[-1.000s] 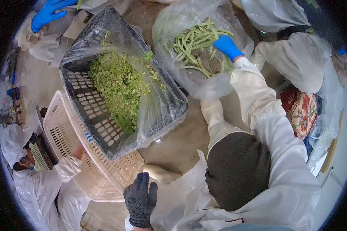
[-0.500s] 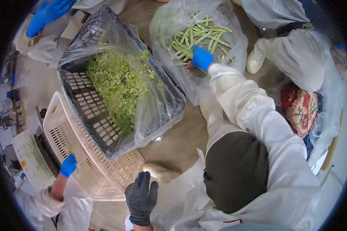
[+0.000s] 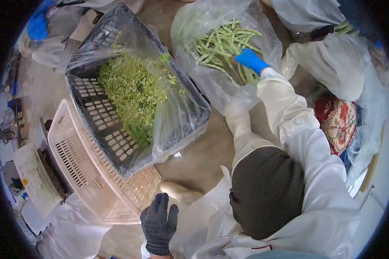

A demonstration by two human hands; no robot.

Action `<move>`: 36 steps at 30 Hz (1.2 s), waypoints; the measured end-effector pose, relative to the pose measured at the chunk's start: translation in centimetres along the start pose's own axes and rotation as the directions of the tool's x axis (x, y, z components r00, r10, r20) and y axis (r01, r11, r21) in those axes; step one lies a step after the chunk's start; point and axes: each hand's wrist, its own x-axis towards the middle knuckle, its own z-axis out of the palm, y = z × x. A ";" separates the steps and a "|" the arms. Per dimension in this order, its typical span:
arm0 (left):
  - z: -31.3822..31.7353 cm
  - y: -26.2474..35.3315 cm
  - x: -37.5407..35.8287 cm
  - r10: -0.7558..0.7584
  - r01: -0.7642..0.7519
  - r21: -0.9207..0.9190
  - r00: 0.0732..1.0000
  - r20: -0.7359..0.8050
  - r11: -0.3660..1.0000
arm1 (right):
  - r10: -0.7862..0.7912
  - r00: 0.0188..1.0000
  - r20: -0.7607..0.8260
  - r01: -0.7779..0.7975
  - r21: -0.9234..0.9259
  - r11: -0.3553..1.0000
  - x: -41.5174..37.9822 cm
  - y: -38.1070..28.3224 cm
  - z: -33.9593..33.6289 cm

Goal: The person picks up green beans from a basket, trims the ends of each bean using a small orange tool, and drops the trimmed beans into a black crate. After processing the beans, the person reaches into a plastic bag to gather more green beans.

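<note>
My left hand (image 3: 158, 222), in a dark grey knit glove, is held out at the bottom centre, its back toward me, thumb apart and nothing visible in it. My right hand (image 3: 250, 60), in a blue glove with an orange palm side, reaches into a clear plastic bag (image 3: 183, 28) of long green beans (image 3: 224, 41). Its fingers are curled, and a few blurred beans show just below it; the fingertips are partly hidden. A black crate (image 3: 205, 114) lined with clear plastic stands left of the bag, holding leafy green trimmings (image 3: 132, 95).
A cream plastic basket (image 3: 112, 194) sits under and beside the black crate. My dark-covered knee (image 3: 266, 192) and white boot are near the bag. Co-workers sit at the top; a blurred blue-gloved hand (image 3: 38, 26) shows at top left. Green beans (image 3: 343, 28) appear at upper right.
My right hand has moved right across the beans. My left hand has barely moved. A co-worker's blue-gloved hand over the cream basket has gone from view at the left.
</note>
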 end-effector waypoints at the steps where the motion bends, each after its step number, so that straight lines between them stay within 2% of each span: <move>1: -0.1 0.1 0.0 -0.013 0.013 -0.004 1.000 0.015 1.000 | -0.080 0.992 -0.096 0.092 0.126 0.988 0.4 1.0 0.2; 4: -0.3 0.3 0.0 -0.035 0.036 -0.004 0.998 0.045 0.999 | -0.095 0.993 -0.065 0.109 0.249 0.962 0.3 1.9 0.1; 5: -0.2 0.3 -0.1 -0.033 0.033 0.005 0.998 0.050 0.999 | -0.097 0.986 -0.133 0.095 -0.022 0.995 0.5 1.5 0.4; 8: 0.1 0.0 -0.1 -0.014 0.013 0.008 0.999 0.048 1.000 | -0.199 0.980 0.006 0.197 -0.173 0.965 -1.4 -2.1 0.8; 9: 0.2 -0.1 -0.1 -0.008 0.008 0.005 0.999 0.043 1.000 | -0.206 0.976 -0.071 0.195 -0.140 0.971 -2.5 -4.0 0.3; 10: 0.2 -0.1 -0.1 -0.004 0.003 0.010 0.999 0.035 1.000 | -0.081 0.979 -0.185 0.065 -0.091 0.994 -1.8 -3.4 0.4; 12: 0.4 -0.2 0.0 -0.001 0.001 0.018 1.000 0.020 1.000 | 0.178 0.908 -0.378 -0.174 0.046 0.984 0.4 -1.9 0.0; 13: 0.4 -0.2 0.1 -0.019 0.018 0.010 0.999 0.039 1.000 | 0.149 0.883 -0.445 -0.164 0.004 0.986 0.7 -0.9 -0.8; 16: 0.5 -0.1 0.5 -0.047 0.047 0.005 0.996 0.078 0.999 | 0.057 0.930 -0.364 -0.152 -0.239 0.959 3.9 5.8 -0.2; 17: 0.5 -0.1 0.5 -0.044 0.043 0.016 0.996 0.081 0.999 | -0.026 0.935 -0.353 -0.080 -0.281 0.956 2.9 6.2 0.5; 20: 0.6 0.1 0.8 -0.032 0.031 0.025 0.997 0.074 0.999 | -0.129 0.950 -0.284 -0.025 -0.483 0.875 0.9 4.9 1.4; 21: 0.5 0.1 0.8 -0.028 0.026 0.029 0.997 0.071 0.999 | -0.129 0.936 -0.328 -0.033 -0.447 0.894 -0.2 3.9 1.2; 24: 0.1 0.6 0.9 -0.051 0.052 -0.005 0.994 0.095 0.999 | -0.200 0.901 -0.385 -0.015 -0.488 0.873 -0.9 2.4 0.2; 27: 0.1 0.7 0.3 -0.060 0.057 0.031 0.991 0.117 0.998 | -0.245 0.888 -0.389 0.034 -0.475 0.879 -2.1 0.7 -2.6; 30: 0.0 0.7 -0.3 -0.060 0.058 0.021 0.993 0.099 0.998 | -0.243 0.817 -0.522 0.091 -0.299 0.950 -3.4 0.2 -4.5; 33: -0.1 0.6 -1.2 -0.044 0.044 0.005 0.998 0.042 0.999 | -0.097 0.849 -0.519 0.061 -0.085 0.995 -3.4 1.7 -5.8; 36: 0.1 -0.1 -2.0 0.082 -0.078 0.077 0.995 -0.058 0.994 | 0.013 0.759 -0.651 0.096 0.131 0.987 -4.9 0.7 -6.8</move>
